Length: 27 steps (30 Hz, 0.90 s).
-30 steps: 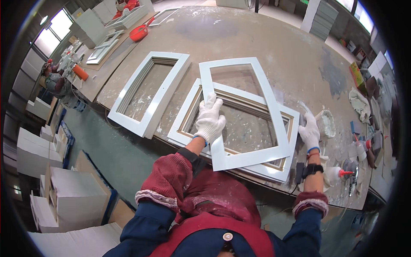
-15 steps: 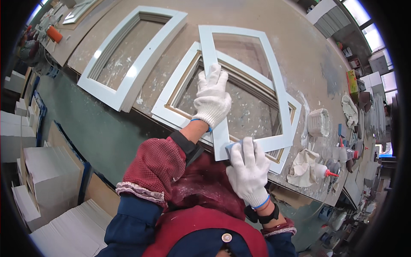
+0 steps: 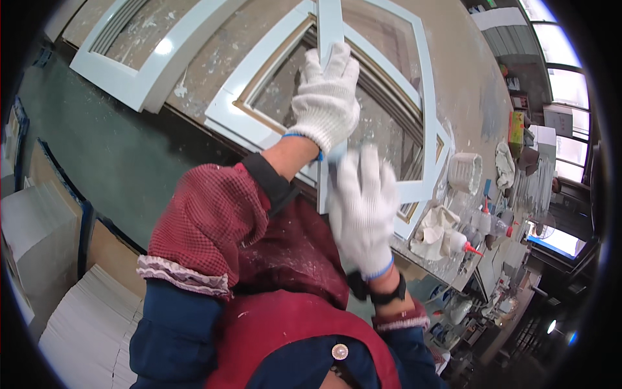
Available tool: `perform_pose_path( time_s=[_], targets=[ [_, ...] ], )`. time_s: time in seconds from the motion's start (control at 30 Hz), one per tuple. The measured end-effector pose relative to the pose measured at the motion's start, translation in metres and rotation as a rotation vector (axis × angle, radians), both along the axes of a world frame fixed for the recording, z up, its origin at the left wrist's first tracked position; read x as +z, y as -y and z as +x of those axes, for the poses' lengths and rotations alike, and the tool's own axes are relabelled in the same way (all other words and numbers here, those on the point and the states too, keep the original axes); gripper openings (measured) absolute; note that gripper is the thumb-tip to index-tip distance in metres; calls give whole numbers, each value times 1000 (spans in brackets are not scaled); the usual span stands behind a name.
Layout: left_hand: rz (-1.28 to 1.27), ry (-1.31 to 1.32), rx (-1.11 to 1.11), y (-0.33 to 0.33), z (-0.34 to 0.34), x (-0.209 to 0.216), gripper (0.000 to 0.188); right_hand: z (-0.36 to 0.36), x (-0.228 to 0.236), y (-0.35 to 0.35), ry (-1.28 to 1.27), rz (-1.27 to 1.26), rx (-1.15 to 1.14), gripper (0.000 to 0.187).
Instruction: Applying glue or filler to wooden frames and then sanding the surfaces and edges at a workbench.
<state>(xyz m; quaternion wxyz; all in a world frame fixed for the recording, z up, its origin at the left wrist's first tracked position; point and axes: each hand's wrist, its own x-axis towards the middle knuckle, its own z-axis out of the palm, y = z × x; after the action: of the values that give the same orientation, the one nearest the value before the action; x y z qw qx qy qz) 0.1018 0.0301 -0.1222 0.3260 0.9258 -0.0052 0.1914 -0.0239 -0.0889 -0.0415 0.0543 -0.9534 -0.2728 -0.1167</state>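
Note:
A white door frame with a curved top rail [image 3: 429,123] lies askew over a stack of similar white frames [image 3: 228,109] with tan inner edges. My left hand [image 3: 326,97], in a white knitted glove, is closed on the upper frame's left side piece, fingers over its face. My right hand [image 3: 366,207], gloved alike, presses a small blue-grey pad [image 3: 336,154], like a sanding sponge, against the lower part of that same piece. Motion blurs the pad and the right fingertips, and the hand covers most of the pad.
Another stack of white frames [image 3: 123,81] lies at the left of the worktable. On the right stand a whitish tub [image 3: 465,172], a crumpled cloth [image 3: 435,232] and a red-tipped glue bottle [image 3: 459,244]. Stacked white panels [image 3: 91,330] fill the floor at lower left.
My right hand with the pad has slid upward along the side piece. The left hand keeps its grip there. My view has shifted, so the table appears farther up and left.

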Motion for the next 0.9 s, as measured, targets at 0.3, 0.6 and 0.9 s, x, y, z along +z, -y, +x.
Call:
perform_pose_path(
  time_s=[0.3, 0.6, 0.9],
  targets=[
    [-15, -23, -53, 12, 1, 16, 52, -49, 3, 27, 9, -35, -60, 52],
    [7, -3, -24, 8, -3, 1, 45, -58, 10, 27, -82, -72, -86, 62],
    [70, 111, -82, 1, 7, -12, 51, -22, -8, 12, 82, -37, -117, 56]
  ],
)
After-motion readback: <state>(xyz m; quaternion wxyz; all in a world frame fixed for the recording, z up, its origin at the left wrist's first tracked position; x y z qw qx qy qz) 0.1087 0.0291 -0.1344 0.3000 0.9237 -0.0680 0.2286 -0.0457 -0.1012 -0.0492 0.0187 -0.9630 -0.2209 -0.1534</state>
